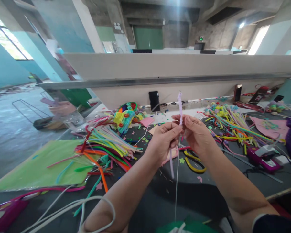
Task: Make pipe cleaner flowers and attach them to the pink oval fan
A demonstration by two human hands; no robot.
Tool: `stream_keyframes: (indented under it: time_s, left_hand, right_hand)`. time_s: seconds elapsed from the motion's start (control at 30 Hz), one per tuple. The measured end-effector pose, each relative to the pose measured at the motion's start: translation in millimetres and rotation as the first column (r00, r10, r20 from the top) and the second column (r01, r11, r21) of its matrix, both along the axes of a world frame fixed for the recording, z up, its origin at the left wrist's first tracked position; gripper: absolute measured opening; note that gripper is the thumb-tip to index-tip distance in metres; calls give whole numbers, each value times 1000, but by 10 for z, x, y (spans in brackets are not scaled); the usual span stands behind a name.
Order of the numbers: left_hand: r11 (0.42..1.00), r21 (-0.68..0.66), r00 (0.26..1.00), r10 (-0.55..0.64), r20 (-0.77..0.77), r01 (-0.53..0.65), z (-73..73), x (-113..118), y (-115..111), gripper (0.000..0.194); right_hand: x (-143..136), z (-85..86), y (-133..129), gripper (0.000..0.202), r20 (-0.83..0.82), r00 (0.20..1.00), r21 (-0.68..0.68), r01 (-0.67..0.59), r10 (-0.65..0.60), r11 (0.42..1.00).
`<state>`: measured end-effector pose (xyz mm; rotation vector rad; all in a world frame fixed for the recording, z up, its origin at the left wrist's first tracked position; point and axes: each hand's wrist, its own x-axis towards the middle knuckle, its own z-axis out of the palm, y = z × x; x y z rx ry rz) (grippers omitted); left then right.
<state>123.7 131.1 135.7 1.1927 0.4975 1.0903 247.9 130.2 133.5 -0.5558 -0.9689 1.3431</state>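
Note:
Above the middle of the table, my left hand [166, 139] and my right hand [195, 131] meet around a lilac pipe cleaner [180, 106]. Its upper part looks twisted and points upward, while a loose lilac tail hangs below my left hand. A thin pale wire or stem runs down from the fingers toward the table's near edge. My left thumb and fingers are pinched on the pipe cleaner. The fingers of my right hand close on it from the other side, their tips partly hidden. Scissors with yellow handles [195, 163] lie below my right hand.
Bundled coloured pipe cleaners [111, 139] lie at left beside a green sheet [43, 165]; another heap [232, 123] is at right. A phone [154, 101] leans on the white divider [135, 66]. A magenta glue gun [7, 210], white cable [97, 200] and magenta power strip [264, 160] lie near my arms.

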Motion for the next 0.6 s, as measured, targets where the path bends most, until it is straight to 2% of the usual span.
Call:
stream_keyframes:
  time_s: [0.03,0.1,0.17,0.23,0.33,0.43,0.53,0.6]
  left_hand:
    - [993,76,991,96,-93,-89,10,-30,28,26]
    - [941,262,923,283,-260,-214,19,-74,63,25]
    - [872,418,837,415,-357,-254,16,-87,63,23]
    - [854,466,814,432,-388,-231,12,-74,42,22]
    - [927,348,881,277,-383,-140,12,-51,24,24]
    - [982,188,952,75,-295,-19,2,-55,56,25]
    - [988,99,983,-100,-157,117,-36,-68,118,25]
    - [982,60,981,-176,-83,181,-66,-67,153,23]
  right_hand:
    - [-14,-6,9,19,13,998,-2,61,-61,998]
    - [-25,-23,31,17,58,986,5,155,-155,988]
    - [-11,-38,55,16,119,968,26,218,-220,976]
    - [24,-43,74,16,159,958,48,235,-240,971]
    - [81,-28,94,14,128,972,69,190,-198,979]
    - [117,-9,114,16,49,995,57,88,-91,994]
    - [133,-15,144,20,7,1000,26,3,-4,1000]
    - [139,-28,165,21,-6,998,17,-56,56,998]
